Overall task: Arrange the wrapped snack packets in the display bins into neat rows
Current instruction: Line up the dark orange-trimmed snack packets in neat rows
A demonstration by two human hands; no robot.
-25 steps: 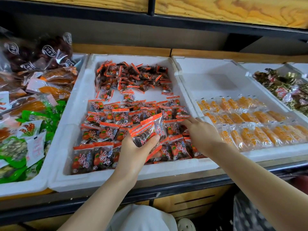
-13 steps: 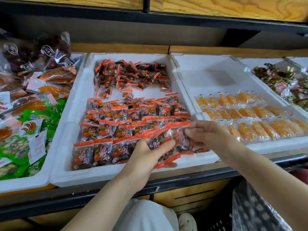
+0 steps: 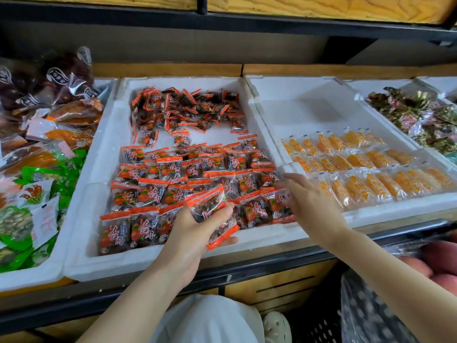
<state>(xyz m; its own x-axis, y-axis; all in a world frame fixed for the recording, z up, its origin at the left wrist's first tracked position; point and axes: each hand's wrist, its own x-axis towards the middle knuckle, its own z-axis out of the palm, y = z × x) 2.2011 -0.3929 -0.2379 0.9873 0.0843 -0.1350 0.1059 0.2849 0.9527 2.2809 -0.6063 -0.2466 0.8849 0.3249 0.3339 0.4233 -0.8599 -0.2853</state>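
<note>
Several packets (image 3: 209, 207) lie gripped in the left hand (image 3: 191, 231)

1. You are looking at a dark-edged shelf (image 3: 284, 258) that is carrying a row of white foam bins, standing side by side.
2. The left bin (image 3: 29, 278) is sitting with its side wall touching the middle bin (image 3: 123, 263).
3. The middle bin is pressing against the right bin (image 3: 395, 206) along their shared walls.
4. The far-right bin (image 3: 380, 84) is sitting just beside the right bin. It is running out of your view, so it is possibly not the last.
5. A wooden strip (image 3: 168, 70) is running behind the bins' back walls.
</note>
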